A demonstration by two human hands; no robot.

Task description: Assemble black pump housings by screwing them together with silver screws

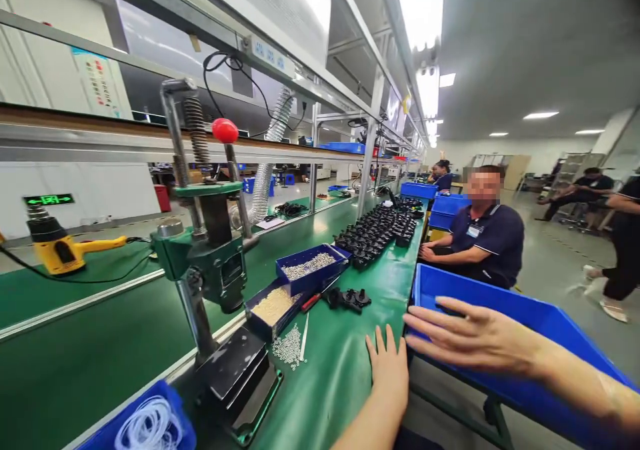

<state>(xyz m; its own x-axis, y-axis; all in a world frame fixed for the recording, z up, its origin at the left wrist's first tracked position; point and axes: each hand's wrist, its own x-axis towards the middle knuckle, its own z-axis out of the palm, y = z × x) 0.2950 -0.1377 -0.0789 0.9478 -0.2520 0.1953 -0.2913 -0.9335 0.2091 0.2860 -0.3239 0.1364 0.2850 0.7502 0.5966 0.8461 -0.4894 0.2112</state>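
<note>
My left hand [389,363] lies flat on the green bench mat [345,350] near its right edge, fingers spread and nothing in it. Over the near end of a large blue bin [545,323], my right hand [480,337] is held out with its fingers stretched, also holding nothing. Beyond the left hand sit a few black plastic parts [347,299]. Left of it are a loose heap of small metal rings [289,347], a thin white strip [305,337] and a red-handled screwdriver [311,302].
A green hand press [215,257] with a red knob stands at left. Two blue trays hold small metal pieces [313,265] and beige pieces [274,305]. Many black parts [375,233] line the bench. A seated person [487,243] is beyond the bin. A yellow heat gun [63,247] lies far left.
</note>
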